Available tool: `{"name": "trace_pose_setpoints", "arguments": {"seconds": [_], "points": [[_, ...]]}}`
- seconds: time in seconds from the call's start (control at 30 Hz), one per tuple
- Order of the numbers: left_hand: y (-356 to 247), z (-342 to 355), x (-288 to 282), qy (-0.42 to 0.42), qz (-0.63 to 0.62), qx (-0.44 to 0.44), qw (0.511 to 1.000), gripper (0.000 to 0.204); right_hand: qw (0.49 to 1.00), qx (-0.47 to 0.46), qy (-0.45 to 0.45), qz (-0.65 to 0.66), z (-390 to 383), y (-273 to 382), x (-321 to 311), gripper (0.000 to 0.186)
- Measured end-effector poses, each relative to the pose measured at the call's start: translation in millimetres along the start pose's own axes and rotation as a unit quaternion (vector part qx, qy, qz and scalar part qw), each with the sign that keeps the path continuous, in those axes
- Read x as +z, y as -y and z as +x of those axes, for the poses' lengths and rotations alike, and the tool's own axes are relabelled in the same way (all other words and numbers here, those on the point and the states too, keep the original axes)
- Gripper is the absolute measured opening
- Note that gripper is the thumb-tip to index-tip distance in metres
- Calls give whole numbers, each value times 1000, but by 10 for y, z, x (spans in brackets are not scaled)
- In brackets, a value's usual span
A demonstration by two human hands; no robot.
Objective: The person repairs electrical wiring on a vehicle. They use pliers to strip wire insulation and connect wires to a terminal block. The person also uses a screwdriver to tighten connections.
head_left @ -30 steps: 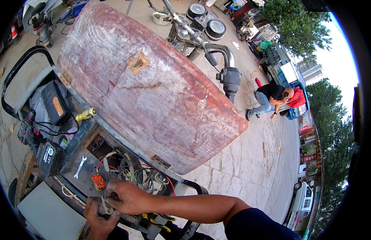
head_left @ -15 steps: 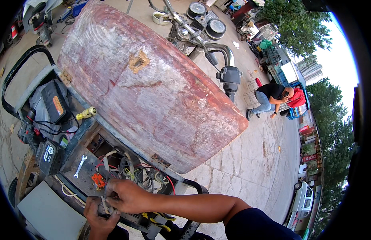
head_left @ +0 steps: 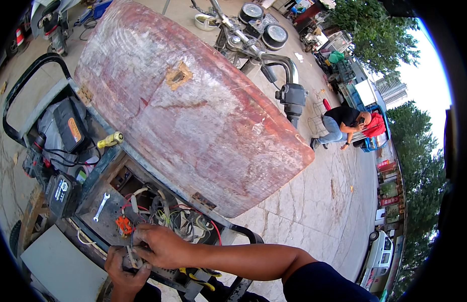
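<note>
A: Where were the hands, and what was in them?

B: Both met over the near edge of an open compartment (head_left: 90, 192). The left hand (head_left: 125, 282) curled its thumb and fingers around a short, pale cable piece (head_left: 133, 256); the right hand (head_left: 165, 246) pinched at the same piece, fingertips drawn together. Fingers covered part of it, so its exact kind could not be told.

A: Which way did it point?

B: Its visible long axis ran roughly away from the wearer, the far end leaning slightly left, toward an orange connector (head_left: 124, 226) just beyond the right hand's knuckles.

A: What lay near the edges?

B: A combination wrench (head_left: 101, 207) lay on the compartment's dark metal plate (head_left: 105, 227), slanting from far right to near left; a strip of plate showed between it and the connector. Right of that, tangled wires (head_left: 175, 221) crowded the compartment up to its far edge.

A: And how much room around the hands?

B: Along the far edge, a weathered red hinged lid (head_left: 203, 131) stood raised. Leftward, a pale grey panel (head_left: 65, 267) lay outside the near edge. The right forearm passed over the near right corner, above yellow-and-black tool handles (head_left: 203, 283).
</note>
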State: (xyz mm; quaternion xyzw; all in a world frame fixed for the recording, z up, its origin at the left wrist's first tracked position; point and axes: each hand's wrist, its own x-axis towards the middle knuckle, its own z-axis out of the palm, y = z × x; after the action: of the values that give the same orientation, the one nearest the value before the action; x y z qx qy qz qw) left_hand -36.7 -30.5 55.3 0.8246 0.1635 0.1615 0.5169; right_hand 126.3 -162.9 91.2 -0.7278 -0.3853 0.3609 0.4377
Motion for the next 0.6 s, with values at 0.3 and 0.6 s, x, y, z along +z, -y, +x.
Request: {"name": "trace_pose_setpoints", "arguments": {"seconds": [0.3,0.6], "points": [[3,24,21,-12,-2,-2,1000,52,999,28,4,44,7,-39,12,17],[3,18,32,-7,-2,2,1000,53,998,11,-13,53,3,-60,43,17]]}}
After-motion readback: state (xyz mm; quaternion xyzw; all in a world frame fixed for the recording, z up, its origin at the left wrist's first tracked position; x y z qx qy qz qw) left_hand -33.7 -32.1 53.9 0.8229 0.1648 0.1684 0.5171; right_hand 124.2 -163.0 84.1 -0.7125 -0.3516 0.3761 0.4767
